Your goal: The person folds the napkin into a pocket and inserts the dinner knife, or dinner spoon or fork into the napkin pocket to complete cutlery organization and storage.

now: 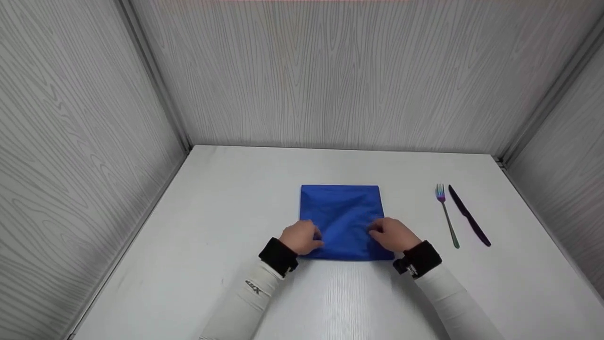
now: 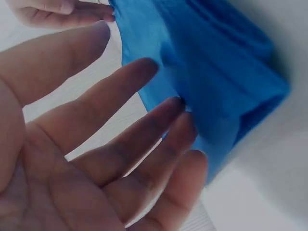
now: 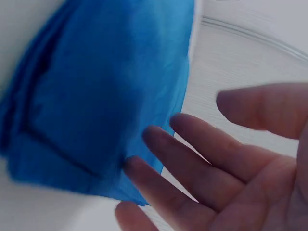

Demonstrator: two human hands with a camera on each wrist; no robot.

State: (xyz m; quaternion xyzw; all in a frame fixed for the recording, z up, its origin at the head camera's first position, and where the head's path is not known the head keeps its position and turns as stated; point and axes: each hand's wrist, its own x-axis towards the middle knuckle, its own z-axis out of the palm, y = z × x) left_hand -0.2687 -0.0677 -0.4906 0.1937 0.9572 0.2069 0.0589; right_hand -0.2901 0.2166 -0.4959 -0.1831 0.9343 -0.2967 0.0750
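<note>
A blue folded cloth (image 1: 342, 208) lies flat on the white table, its layered edges visible in both wrist views. Over its near left part is my left hand (image 1: 302, 237), fingers extended and apart, fingertips at the fabric (image 2: 207, 82). My right hand (image 1: 393, 234) is at the near right side, its fingers loosely bent with the tips at the cloth (image 3: 106, 96). Neither hand grips the fabric. Whether the fingertips press on it or hover just above is hard to tell.
To the right of the cloth lie a fork (image 1: 445, 210) with an iridescent head and a dark knife (image 1: 468, 215), side by side. Grey wood-grain panels (image 1: 330, 75) stand behind and on both sides of the white table (image 1: 226, 198).
</note>
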